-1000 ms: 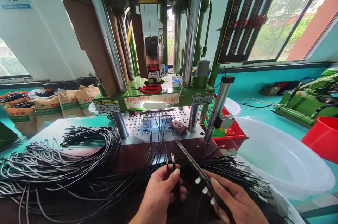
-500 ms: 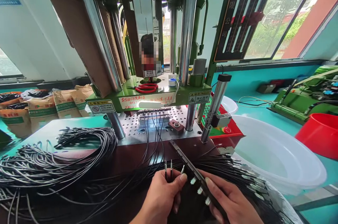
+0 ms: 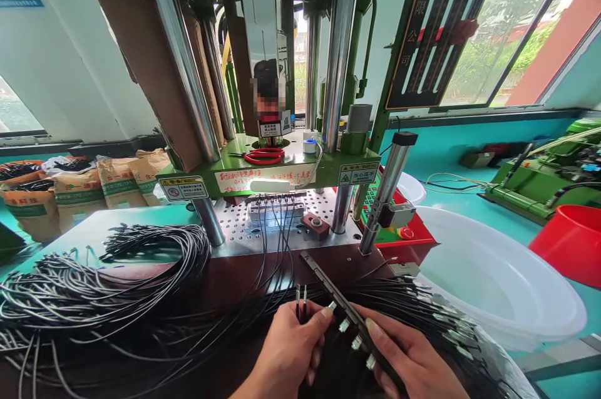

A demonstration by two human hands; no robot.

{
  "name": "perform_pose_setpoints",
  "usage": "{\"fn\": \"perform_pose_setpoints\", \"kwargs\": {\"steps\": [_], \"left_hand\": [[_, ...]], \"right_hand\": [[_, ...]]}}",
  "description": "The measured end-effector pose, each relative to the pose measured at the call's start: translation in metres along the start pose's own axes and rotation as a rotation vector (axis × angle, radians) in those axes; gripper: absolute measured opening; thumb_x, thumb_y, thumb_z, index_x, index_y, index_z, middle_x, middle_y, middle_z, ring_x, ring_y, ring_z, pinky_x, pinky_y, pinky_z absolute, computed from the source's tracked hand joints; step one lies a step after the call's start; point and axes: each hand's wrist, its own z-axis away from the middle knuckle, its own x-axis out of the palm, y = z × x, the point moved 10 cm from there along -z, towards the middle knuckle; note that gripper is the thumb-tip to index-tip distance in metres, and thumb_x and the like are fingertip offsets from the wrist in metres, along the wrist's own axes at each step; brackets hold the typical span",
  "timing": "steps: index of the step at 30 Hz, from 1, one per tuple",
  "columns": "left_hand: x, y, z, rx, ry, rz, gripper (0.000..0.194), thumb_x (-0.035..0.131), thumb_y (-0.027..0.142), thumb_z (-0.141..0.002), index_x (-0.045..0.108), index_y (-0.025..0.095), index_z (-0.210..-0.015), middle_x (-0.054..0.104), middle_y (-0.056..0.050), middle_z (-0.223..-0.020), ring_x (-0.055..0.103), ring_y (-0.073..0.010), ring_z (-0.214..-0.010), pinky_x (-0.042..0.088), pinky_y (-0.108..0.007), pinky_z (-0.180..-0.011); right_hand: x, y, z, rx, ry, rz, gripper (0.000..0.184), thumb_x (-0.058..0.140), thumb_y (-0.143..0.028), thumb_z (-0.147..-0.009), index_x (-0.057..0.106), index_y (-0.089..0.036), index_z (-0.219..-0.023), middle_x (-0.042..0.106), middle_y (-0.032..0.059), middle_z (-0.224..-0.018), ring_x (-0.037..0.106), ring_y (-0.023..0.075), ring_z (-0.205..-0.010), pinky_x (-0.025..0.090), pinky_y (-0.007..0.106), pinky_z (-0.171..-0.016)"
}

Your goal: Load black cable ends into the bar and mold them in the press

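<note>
My left hand (image 3: 292, 344) is closed around several thin black cables, and two metal-tipped cable ends (image 3: 301, 304) stick up between its fingers. At its thumb and fingertip, another metal connector (image 3: 332, 306) is pinched against the side of a long dark bar (image 3: 323, 279). My right hand (image 3: 409, 352) grips the near end of that bar, thumb on top. Several silver connectors (image 3: 357, 342) jut from the bar's left edge. The bar slants away from me over the dark tabletop. Whether the pinched connector sits in the bar, I cannot tell.
Coiled black cables (image 3: 154, 299) lie left, with more connector-tipped cables (image 3: 436, 308) at right. Ahead stands a green press (image 3: 300, 167) with steel columns, a lit mould block (image 3: 275, 212) and red-handled pliers (image 3: 265, 156). A white tub (image 3: 498, 274) and red bin (image 3: 570, 242) stand right.
My left fingers have brought the pinched connector slightly right, up against the bar's edge. The right hand keeps its hold on the bar. The whole view has shifted a little.
</note>
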Motion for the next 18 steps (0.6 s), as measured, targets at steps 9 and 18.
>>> {"fn": "perform_pose_setpoints", "kwargs": {"steps": [9, 18], "left_hand": [[0.0000, 0.0049, -0.0008, 0.018, -0.002, 0.014, 0.026, 0.058, 0.039, -0.077, 0.050, 0.015, -0.071, 0.048, 0.004, -0.052, 0.030, -0.0031, -0.033, 0.020, -0.016, -0.029], [-0.0004, 0.0037, -0.0036, 0.038, -0.050, 0.111, 0.031, 0.067, 0.039, -0.073, 0.054, 0.012, -0.076, 0.053, 0.001, -0.058, 0.039, -0.0046, -0.039, 0.026, -0.016, -0.033]], "right_hand": [[0.0053, -0.0054, -0.0002, -0.065, -0.059, 0.091, 0.054, 0.063, -0.054, -0.075, 0.063, -0.025, -0.120, 0.059, 0.0041, -0.072, 0.044, 0.0098, -0.048, 0.038, 0.022, -0.042], [0.0049, -0.0017, -0.0012, -0.061, -0.074, 0.116, 0.052, 0.061, -0.055, -0.078, 0.063, -0.024, -0.120, 0.053, 0.0015, -0.070, 0.036, 0.0053, -0.045, 0.028, 0.019, -0.040]]}}
